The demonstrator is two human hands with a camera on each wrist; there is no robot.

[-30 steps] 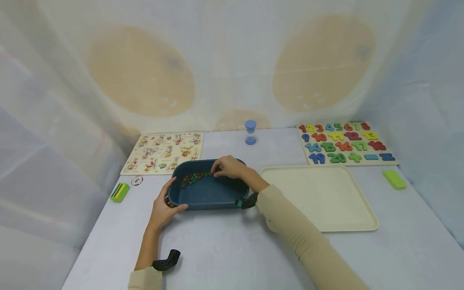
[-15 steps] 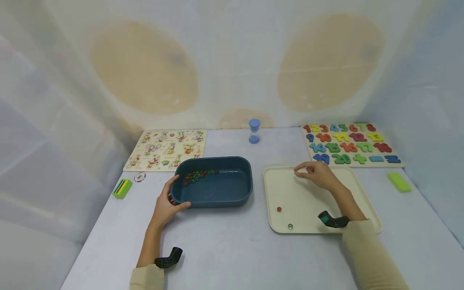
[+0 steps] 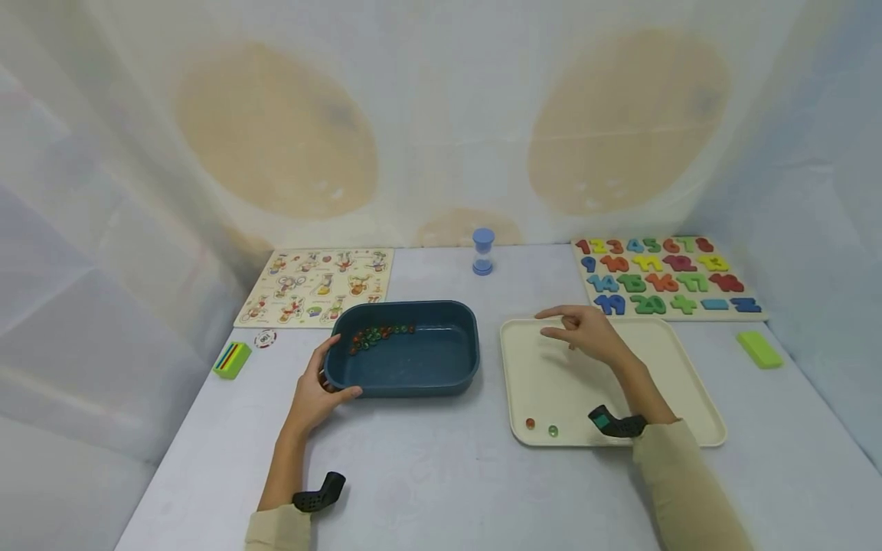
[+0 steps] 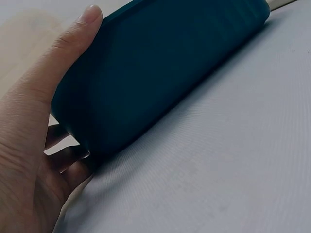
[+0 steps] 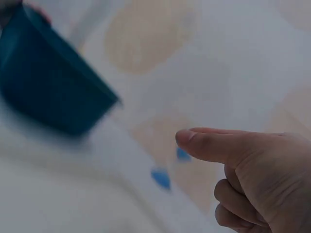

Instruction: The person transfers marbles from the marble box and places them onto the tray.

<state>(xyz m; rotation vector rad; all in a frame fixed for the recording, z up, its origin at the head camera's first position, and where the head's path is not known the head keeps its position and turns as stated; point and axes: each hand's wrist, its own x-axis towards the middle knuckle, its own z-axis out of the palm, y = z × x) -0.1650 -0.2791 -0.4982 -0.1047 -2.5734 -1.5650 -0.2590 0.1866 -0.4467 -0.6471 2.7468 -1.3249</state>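
Note:
My left hand (image 3: 311, 394) grips the left end of a dark blue plastic basin (image 3: 406, 389), thumb along its front rim and fingers round the side. Inside the basin, several red and green glass marbles (image 3: 375, 334) lie along the back left. Over the back left of a cream tray (image 3: 620, 428), my right hand (image 3: 587, 333) hovers with thumb and forefinger apart and nothing between them. Its other fingers are curled in, as the right wrist view shows. Near the tray's front left corner lie a red marble (image 3: 530, 423) and a green marble (image 3: 553, 431).
Behind the basin stands a blue sand timer (image 3: 483, 251). A picture puzzle board (image 3: 320, 285) is at back left, a number puzzle board (image 3: 664, 277) at back right. Green blocks (image 3: 231, 360) and a poker chip (image 3: 265, 338) sit left; another green block (image 3: 759, 349) sits right.
My right hand has gone from inside the basin to over the tray, then slightly left. The red marble has rolled toward the tray's front edge. My left hand keeps its hold.

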